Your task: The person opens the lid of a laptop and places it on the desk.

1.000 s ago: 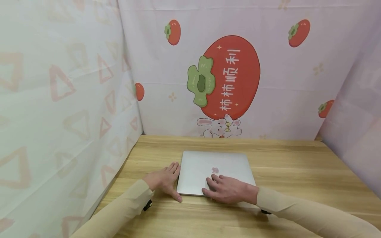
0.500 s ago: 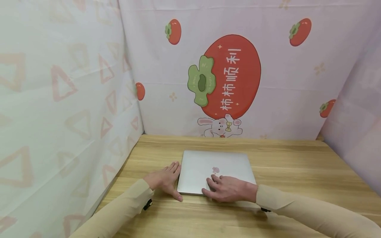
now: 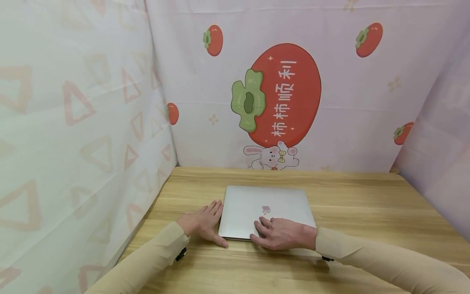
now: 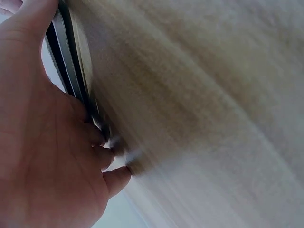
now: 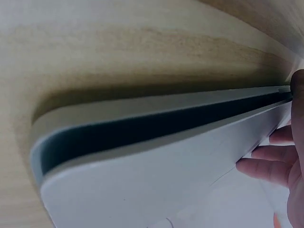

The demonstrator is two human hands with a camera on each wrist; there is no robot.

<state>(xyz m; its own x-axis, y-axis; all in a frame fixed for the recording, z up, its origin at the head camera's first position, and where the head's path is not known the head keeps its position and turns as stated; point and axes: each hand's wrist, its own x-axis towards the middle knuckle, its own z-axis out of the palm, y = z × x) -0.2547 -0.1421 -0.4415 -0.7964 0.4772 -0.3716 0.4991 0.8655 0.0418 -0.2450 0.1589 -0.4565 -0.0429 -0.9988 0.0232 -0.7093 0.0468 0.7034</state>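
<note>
A silver laptop [image 3: 242, 212] with a pinkish logo on its lid lies on the wooden table. The right wrist view shows a narrow dark gap between its lid [image 5: 142, 175] and its base [image 5: 118, 107]. My right hand [image 3: 280, 234] is at the front edge, thumb [image 5: 297, 85] at the gap and fingers on top of the lid, pinching it. Along the laptop's left side rests my left hand [image 3: 203, 222], fingers straight against the edge and thumb by the front left corner. In the left wrist view, the left hand's fingertips [image 4: 118, 180] touch near the table.
The wooden table [image 3: 367, 212] extends to both sides of the laptop. Behind it hangs a cloth backdrop [image 3: 194, 81] printed with persimmons and a rabbit. Another cloth [image 3: 110, 163] with triangles closes off the left side.
My left thumb has shifted slightly right along the laptop's front corner. The dark line at the front edge shows a little more. The right hand has barely moved.
</note>
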